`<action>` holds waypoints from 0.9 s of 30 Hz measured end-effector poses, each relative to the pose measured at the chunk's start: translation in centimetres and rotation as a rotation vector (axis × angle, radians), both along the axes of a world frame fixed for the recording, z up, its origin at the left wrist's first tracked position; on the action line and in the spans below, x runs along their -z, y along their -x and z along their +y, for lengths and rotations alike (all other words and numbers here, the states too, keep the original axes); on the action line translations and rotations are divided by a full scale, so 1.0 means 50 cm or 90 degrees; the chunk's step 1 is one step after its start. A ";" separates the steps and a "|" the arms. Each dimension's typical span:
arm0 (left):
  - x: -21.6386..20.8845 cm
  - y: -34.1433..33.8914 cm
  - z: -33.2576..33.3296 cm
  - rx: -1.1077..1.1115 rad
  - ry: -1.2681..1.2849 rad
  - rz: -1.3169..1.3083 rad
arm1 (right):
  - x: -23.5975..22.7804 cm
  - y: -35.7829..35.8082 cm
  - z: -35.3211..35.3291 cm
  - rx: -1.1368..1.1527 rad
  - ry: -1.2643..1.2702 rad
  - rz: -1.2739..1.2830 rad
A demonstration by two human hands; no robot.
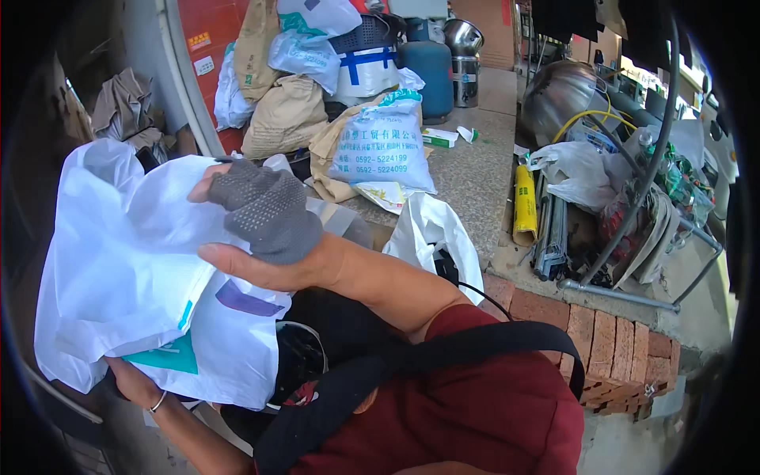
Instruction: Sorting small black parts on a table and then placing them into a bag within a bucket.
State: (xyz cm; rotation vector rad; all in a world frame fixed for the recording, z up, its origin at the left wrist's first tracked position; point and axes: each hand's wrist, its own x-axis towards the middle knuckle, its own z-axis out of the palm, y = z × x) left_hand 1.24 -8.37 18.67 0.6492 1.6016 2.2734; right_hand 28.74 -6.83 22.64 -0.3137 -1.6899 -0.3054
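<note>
A large white woven plastic sack, with a teal patch and a purple patch, is spread out at the left. My right hand, in a grey dotted fingerless glove, lies over its upper right part, with the thumb stretched apart from the fingers. From below, my left hand holds the lower edge of the sack; the cloth hides most of its fingers. A bracelet circles the left wrist. Beside the sack, close to my body, a dark round container shows partly.
Filled sacks are heaped ahead, near a blue gas cylinder and steel pots. An open white bag stands past my right forearm. Stacked red bricks lie right, below a metal pipe frame and a yellow tube.
</note>
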 end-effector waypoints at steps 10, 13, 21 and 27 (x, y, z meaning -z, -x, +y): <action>0.180 0.142 -0.116 -0.089 0.018 0.343 | 0.193 0.100 0.100 -0.204 0.499 -0.172; 0.203 0.206 -0.191 -0.027 -0.022 0.198 | 0.189 0.096 0.127 -0.187 0.581 -0.028; 0.315 0.325 -0.312 0.002 -0.086 0.188 | 0.229 0.104 0.141 -0.319 0.461 -0.048; 0.303 0.333 -0.339 -0.047 0.101 0.252 | 0.296 0.113 0.141 -0.411 0.463 -0.226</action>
